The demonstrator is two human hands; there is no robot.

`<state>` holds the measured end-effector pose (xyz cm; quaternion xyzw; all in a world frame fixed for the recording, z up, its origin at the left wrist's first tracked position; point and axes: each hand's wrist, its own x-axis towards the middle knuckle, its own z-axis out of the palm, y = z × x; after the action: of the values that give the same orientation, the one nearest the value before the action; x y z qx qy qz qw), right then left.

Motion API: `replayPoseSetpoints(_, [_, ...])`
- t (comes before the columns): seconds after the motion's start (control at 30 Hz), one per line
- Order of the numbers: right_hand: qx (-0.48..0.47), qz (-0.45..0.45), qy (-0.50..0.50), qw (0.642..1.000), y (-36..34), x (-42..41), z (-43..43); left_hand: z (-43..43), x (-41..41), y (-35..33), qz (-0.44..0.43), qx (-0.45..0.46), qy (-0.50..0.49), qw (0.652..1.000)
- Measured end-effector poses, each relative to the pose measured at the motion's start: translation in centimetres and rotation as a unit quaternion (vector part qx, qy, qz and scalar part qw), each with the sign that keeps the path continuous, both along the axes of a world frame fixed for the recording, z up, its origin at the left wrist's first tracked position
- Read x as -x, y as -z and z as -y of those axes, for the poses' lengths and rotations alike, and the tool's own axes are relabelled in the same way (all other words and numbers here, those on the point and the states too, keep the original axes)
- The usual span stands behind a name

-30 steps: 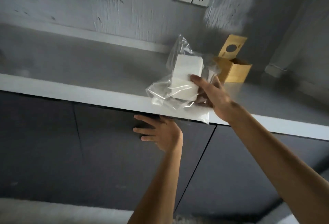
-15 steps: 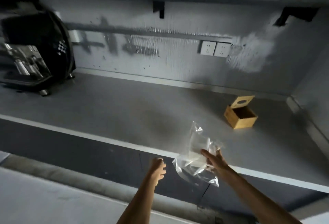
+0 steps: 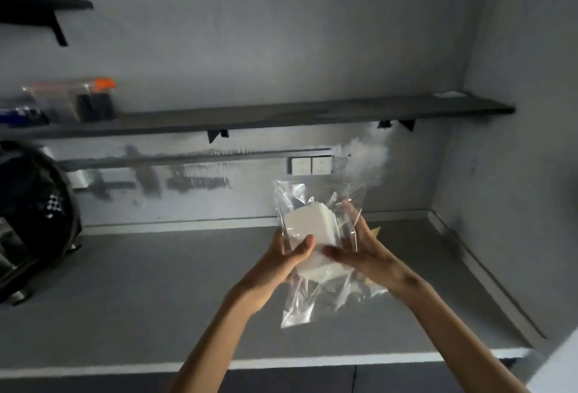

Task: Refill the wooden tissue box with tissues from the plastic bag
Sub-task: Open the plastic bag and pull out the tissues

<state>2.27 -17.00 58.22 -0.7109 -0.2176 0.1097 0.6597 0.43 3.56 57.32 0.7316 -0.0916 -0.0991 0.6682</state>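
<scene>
Tissues [image 3: 308, 226] in a clear plastic bag [image 3: 316, 255] held up in both hands above a grey counter [image 3: 156, 283].

Left hand [image 3: 281, 263] grips the bag's 9 o'clock side, thumb pressed on the white stack; right hand [image 3: 359, 250] clasps its 3 o'clock side, fingers spread over the film; a sliver of the wooden tissue box [image 3: 376, 231] shows behind the right hand; twin wall sockets [image 3: 311, 165] sit at 12 o'clock above the bag.

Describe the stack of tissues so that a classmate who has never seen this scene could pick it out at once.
Start at the grey counter under the long dark wall shelf. Above it the left hand and the right hand hold up a clear plastic bag. The stack of tissues is the solid white block inside it, the only opaque thing within the crinkled see-through film.
</scene>
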Motion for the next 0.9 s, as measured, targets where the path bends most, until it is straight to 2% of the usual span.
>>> replayPoseSetpoints(0.1, [0.040, 0.050, 0.029, 0.998, -3.8, -1.1, 2.1, 2.5, -2.6, -2.9, 0.060, 0.021, 0.026, 0.998])
replayPoseSetpoints(0.27, [0.071, 0.055, 0.034, 0.995, -8.3, -4.4, 4.7, 3.5, -6.6, -5.1, 0.054, 0.152, 0.026, 0.987])
replayPoseSetpoints(0.37, [0.081, 0.020, 0.011, 0.996, -10.2, -8.0, 5.8, 3.3, -8.4, -5.5, 0.045, 0.239, 0.032, 0.969])
replayPoseSetpoints(0.53, [0.146, 0.088, 0.052, 0.984, -13.6, -13.5, 3.5, 2.7, -11.9, -4.0, 0.046, 0.370, 0.051, 0.927])
replayPoseSetpoints(0.67, [0.292, 0.200, 0.059, 0.934, -14.7, -17.0, -0.1, 2.4, -15.0, -2.3, 0.029, 0.431, 0.039, 0.901])
replayPoseSetpoints(0.77, [0.372, 0.295, 0.088, 0.876, -15.2, -19.3, -2.9, 2.0, -17.4, -0.5, -0.039, 0.476, 0.048, 0.877])
replayPoseSetpoints(0.9, [0.469, 0.366, 0.129, 0.793, -13.9, -22.2, -6.2, 1.2, -20.5, 1.4, -0.163, 0.575, 0.000, 0.802])
